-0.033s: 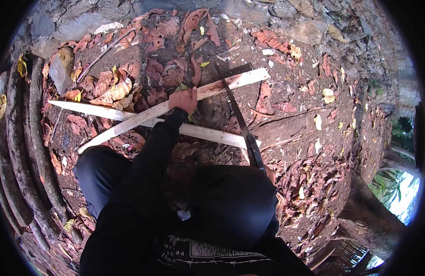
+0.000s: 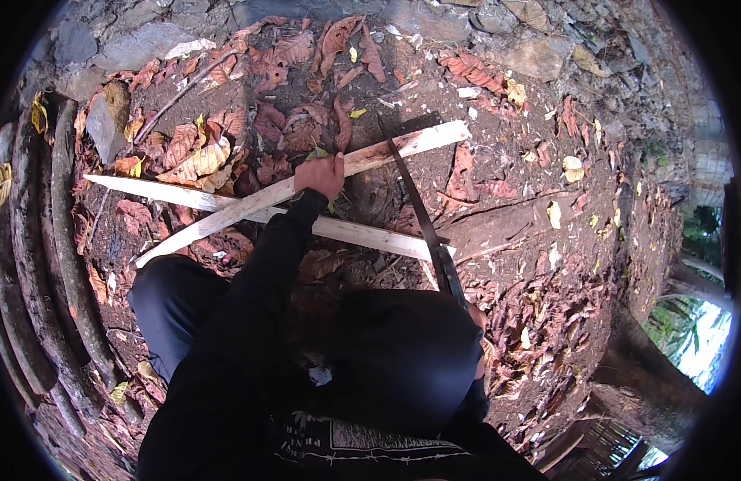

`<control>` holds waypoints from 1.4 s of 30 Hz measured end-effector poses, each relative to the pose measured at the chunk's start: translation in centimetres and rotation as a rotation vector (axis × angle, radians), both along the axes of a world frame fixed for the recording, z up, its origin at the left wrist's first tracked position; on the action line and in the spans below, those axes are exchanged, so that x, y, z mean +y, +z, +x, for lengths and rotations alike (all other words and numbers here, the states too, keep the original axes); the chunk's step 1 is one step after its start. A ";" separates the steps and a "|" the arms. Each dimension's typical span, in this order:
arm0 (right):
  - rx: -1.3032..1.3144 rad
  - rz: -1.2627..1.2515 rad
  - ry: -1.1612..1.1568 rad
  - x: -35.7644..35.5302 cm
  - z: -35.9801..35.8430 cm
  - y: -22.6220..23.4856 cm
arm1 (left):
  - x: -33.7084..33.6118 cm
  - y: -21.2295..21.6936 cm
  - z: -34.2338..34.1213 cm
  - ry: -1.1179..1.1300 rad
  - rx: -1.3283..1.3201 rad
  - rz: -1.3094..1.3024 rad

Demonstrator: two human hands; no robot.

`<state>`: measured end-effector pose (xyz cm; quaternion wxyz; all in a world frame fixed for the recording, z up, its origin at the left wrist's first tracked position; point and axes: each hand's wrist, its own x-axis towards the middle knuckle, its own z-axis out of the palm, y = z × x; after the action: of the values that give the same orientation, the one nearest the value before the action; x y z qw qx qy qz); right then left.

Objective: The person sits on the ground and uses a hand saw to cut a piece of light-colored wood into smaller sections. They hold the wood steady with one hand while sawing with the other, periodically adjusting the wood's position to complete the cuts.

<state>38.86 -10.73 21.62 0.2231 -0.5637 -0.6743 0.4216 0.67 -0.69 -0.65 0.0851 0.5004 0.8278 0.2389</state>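
1. On the bare ground, among dry leaves, two pale split sticks lie crossed. The left hand is closed around the upper stick near its middle, pressing it down over the lower stick.
2. A long dark blade lies across the upper stick, a short way to the right of the left hand. The right hand is mostly hidden behind the dark clothing at the handle end; its grip cannot be confirmed.
3. Risk: the blade stands near the left fingers. A glancing stroke along the smooth wood could slide toward them.
4. Risk: the upper stick rests only on the lower stick and loose soil. Uneven pressure could make it roll or pivot, deflecting the blade.
5. Risk: the leaves give poor footing for the sticks; either may skid under load.
6. Risk: the blade handle sits close to the knee; a follow-through stroke could reach the leg.
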 end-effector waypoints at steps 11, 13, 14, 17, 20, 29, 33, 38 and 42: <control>0.077 -0.017 0.034 5.9 -7.1 -6.9 | -0.1 0.6 -0.6 -0.032 -0.013 -0.041; -0.053 -0.124 0.032 4.4 -6.2 -2.1 | -0.3 0.4 -0.6 -0.027 -0.015 -0.022; 0.023 -0.126 0.001 2.9 -3.3 -1.7 | -0.1 0.5 -0.3 -0.036 -0.021 -0.023; -0.012 -0.005 0.065 -1.2 1.8 3.1 | -0.4 0.5 -0.1 -0.042 -0.022 -0.035; 0.144 -0.041 0.060 -0.4 0.1 2.8 | -1.1 0.6 -0.9 -0.016 -0.014 -0.051; 0.014 -0.032 0.013 4.8 -7.0 -4.5 | -1.9 -0.1 -0.3 -0.028 -0.002 -0.081; 0.015 -0.083 0.059 0.1 0.2 3.5 | -0.8 0.1 -0.3 -0.018 -0.028 -0.074; 0.002 -0.088 0.066 0.8 0.5 0.7 | -0.4 0.7 0.3 -0.036 -0.050 -0.065; 0.110 0.056 0.051 6.6 -7.8 -6.6 | -0.7 0.0 -0.7 -0.036 -0.029 -0.054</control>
<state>31.03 -4.18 15.05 0.2644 -0.5159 -0.6868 0.4385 -0.04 -1.44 -0.62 0.1149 0.5090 0.8236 0.2221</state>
